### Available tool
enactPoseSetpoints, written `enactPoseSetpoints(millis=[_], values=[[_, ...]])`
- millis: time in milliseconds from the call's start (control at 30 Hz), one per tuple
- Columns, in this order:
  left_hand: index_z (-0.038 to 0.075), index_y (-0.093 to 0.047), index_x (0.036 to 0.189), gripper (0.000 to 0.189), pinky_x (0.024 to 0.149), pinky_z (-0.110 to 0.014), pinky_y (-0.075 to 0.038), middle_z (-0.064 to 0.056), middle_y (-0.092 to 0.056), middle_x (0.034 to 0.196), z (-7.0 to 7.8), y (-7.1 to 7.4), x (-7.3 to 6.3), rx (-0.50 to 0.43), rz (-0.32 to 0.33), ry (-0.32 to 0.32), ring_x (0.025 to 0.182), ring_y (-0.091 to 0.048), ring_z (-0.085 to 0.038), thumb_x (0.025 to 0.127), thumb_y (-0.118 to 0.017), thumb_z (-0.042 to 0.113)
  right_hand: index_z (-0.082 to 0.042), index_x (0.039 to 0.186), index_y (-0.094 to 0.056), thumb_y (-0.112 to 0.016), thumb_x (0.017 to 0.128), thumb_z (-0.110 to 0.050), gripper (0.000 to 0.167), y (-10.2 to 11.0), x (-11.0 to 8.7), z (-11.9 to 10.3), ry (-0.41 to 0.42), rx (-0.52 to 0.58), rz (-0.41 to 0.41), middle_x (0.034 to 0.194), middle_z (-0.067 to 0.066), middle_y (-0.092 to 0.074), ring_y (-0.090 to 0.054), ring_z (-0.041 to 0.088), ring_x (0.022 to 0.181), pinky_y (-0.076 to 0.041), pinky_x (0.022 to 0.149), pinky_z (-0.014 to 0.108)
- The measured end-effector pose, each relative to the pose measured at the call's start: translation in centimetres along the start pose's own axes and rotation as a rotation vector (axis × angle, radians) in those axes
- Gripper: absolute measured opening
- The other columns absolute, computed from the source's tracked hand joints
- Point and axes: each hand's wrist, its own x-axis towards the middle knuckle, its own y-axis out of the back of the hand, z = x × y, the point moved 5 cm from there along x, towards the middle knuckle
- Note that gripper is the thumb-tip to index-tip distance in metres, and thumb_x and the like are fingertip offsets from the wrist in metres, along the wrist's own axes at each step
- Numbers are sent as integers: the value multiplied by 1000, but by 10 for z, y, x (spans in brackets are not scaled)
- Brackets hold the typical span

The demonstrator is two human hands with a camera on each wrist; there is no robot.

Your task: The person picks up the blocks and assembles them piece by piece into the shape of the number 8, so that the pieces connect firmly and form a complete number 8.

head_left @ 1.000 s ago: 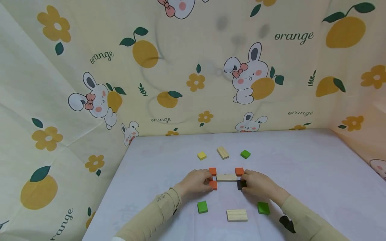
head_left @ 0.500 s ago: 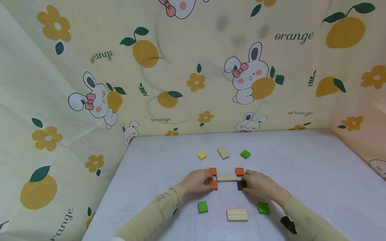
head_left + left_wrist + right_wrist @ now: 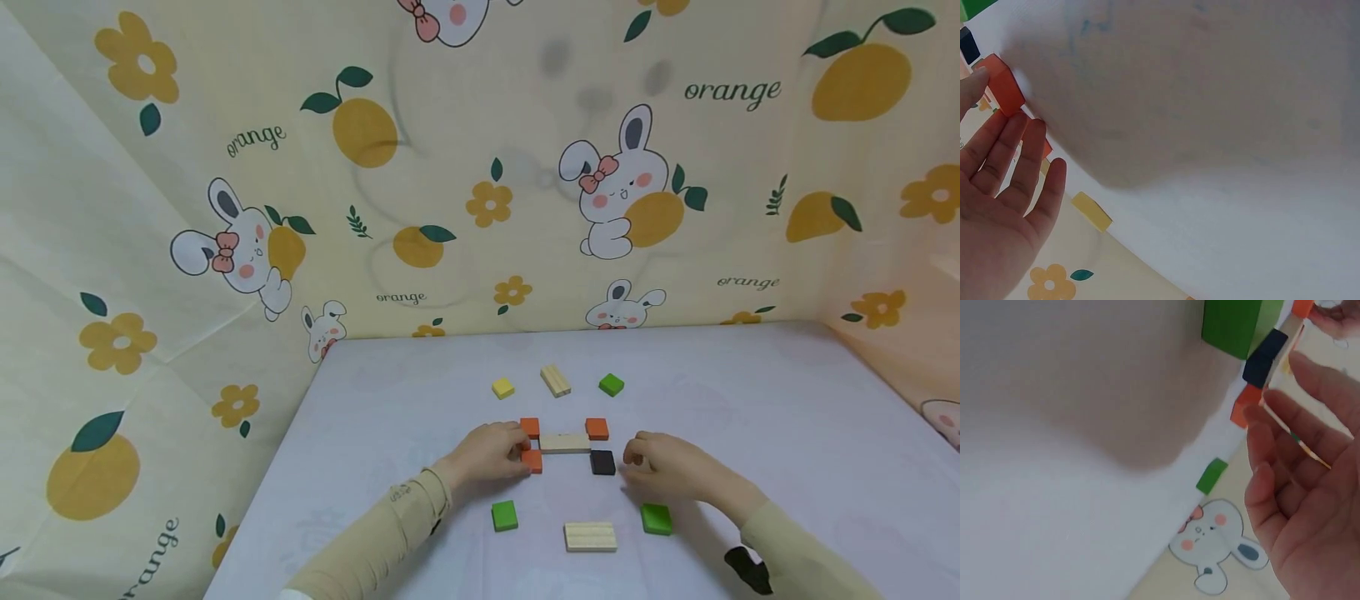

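In the head view, a plain wooden plank [image 3: 565, 444] lies between small coloured blocks on the table. Beside its left end sit a far orange block [image 3: 529, 428] and a near orange block [image 3: 532, 462]. My left hand [image 3: 491, 452] pinches the near one between thumb and fingertips, as the left wrist view also shows. At the plank's right end are another orange block [image 3: 597, 429] and a black block [image 3: 602, 462]. My right hand [image 3: 667, 467] is just right of the black block, apart from it, fingers loosely bent and holding nothing.
Farther back lie a yellow block [image 3: 503, 388], a wooden plank [image 3: 555, 381] and a green block [image 3: 611, 384]. Nearer are a green block [image 3: 505, 516], a grooved wooden plank [image 3: 590, 537] and another green block [image 3: 656, 519]. A patterned cloth [image 3: 450, 275] hangs behind the table.
My right hand has let go of the black block and moved a little to the right. The black block stays where it was. My left hand has not visibly moved.
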Motion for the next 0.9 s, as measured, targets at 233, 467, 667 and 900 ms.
enactPoseSetpoints(millis=[233, 467, 667, 900], values=[[16, -64, 102, 26, 70, -17, -43, 7, -63, 93, -1, -1, -1, 1, 4, -2, 74, -49, -2, 83, -68, 33, -18, 88, -61, -67, 83, -32, 16, -2, -13, 6, 63, 163, -100, 74, -11, -53, -43, -2, 64, -38, 56, 20], [15, -64, 103, 28, 71, -17, -43, 6, -63, 93, -1, 0, -1, 3, -1, 1, 74, -48, -2, 83, -69, 33, -15, 93, -55, -76, 73, -39, 37, -5, -25, 8, 27, 232, -222, 75, -6, -53, -45, 2, 66, -36, 58, 22], [15, -64, 104, 29, 69, -17, -42, 6, -62, 91, -1, 0, 0, 3, -5, 1, 73, -47, -2, 82, -69, 33, -16, 89, -52, -80, 68, -32, 38, -10, -30, 10, -27, 240, -275, 75, -3, -53, -45, 6, 67, -36, 59, 23], [16, -65, 105, 30, 65, -17, -37, 6, -59, 86, -1, 0, 1, 23, -13, -13, 72, -44, -4, 83, -68, 35, -18, 86, -54, -77, 69, -20, 29, -13, -31, 9, -8, 229, -273, 75, -5, -52, -45, 5, 69, -38, 61, 23]])
